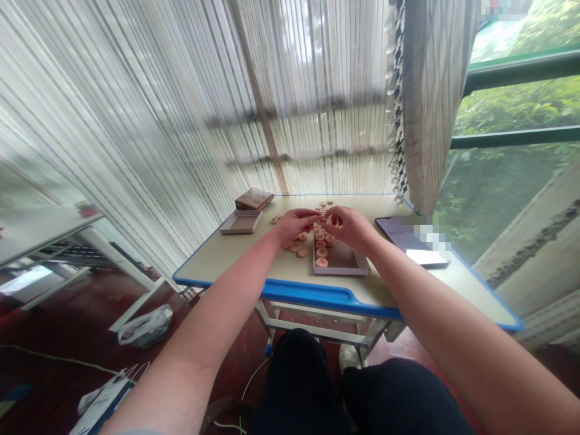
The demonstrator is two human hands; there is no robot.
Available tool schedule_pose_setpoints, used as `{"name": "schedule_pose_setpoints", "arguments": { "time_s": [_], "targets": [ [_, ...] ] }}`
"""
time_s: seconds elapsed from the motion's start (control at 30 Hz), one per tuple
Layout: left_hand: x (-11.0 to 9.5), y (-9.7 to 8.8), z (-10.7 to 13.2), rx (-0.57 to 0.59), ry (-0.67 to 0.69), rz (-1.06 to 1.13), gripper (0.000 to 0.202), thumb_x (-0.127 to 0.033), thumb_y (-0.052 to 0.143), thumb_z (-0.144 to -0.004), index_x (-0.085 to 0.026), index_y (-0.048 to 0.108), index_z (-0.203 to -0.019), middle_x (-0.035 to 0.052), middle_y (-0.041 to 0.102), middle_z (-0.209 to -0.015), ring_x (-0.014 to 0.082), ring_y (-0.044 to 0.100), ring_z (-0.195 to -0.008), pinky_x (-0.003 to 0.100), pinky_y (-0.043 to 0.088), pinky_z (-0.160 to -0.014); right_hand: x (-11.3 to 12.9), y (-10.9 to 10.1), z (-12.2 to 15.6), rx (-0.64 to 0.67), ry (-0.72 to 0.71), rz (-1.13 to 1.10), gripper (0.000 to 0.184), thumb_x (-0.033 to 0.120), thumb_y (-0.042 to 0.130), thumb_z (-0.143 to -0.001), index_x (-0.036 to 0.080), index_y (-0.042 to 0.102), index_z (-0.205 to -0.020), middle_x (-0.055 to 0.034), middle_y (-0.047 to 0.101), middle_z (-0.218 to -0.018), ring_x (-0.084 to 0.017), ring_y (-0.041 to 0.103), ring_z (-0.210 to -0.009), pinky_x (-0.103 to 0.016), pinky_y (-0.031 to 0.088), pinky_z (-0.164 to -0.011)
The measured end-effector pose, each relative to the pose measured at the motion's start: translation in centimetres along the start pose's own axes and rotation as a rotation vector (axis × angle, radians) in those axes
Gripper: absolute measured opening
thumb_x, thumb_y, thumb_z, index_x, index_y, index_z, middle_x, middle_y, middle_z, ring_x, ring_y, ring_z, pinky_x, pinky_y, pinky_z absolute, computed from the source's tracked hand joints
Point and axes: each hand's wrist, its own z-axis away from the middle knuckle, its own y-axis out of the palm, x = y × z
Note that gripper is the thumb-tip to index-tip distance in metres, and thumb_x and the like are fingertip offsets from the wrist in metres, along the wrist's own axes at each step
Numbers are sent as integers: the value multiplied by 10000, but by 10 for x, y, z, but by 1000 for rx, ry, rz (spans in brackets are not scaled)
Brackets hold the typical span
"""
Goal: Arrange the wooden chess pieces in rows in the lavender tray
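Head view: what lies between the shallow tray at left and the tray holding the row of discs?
In the head view, loose round wooden discs lie on the desk there, with the left hand above them.

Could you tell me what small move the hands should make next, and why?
Probably set one piece down beside the row of pieces in the tray: the left hand and right hand meet over its far end, the row fills only its left side, and loose pieces lie alongside.

Dark flat tablet [399, 237] on the right side of the beige blue-edged table [217, 260]; brown wooden box [254, 198] at its far edge.
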Motion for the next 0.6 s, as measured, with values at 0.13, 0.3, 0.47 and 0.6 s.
{"name": "schedule_pose_setpoints", "arguments": {
  "time_s": [0.13,0.3,0.47,0.6],
  "targets": [
    [2,-1,-1,11,3,2,403,-358,725,-617,-123,687,-942,40,628,-696,57,483,-540,202,350,-485,0,2,0,-7,14,3,218,373,593,-728,202,599,-863,-16,602,-719,-129,507,-618,-242,367,-577],
    [3,-1,-1,33,24,1,407,-364,741,-591,-111,693,-906,53,631,-715,56,477,-546,204,341,-484,-1,4,1,-20,16,9,251,378,618,-709,197,596,-881,-23,607,-746,-130,512,-622,-242,374,-576],
    [4,0,-2,33,23,-1,405,-376,744,-582,-126,690,-896,45,628,-728,52,477,-549,209,352,-503,2,2,1,4,3,-20,244,361,606,-719,210,612,-910,-8,605,-715,-124,513,-618,-237,377,-582],
    [4,-5,-4,-26,18,-63,391,-451,670,-652,-149,679,-900,55,646,-782,68,499,-565,220,378,-524,4,-10,1,43,55,-10,218,356,606,-702,202,617,-857,-4,603,-691,-112,502,-585,-231,367,-559]
  ]
}}
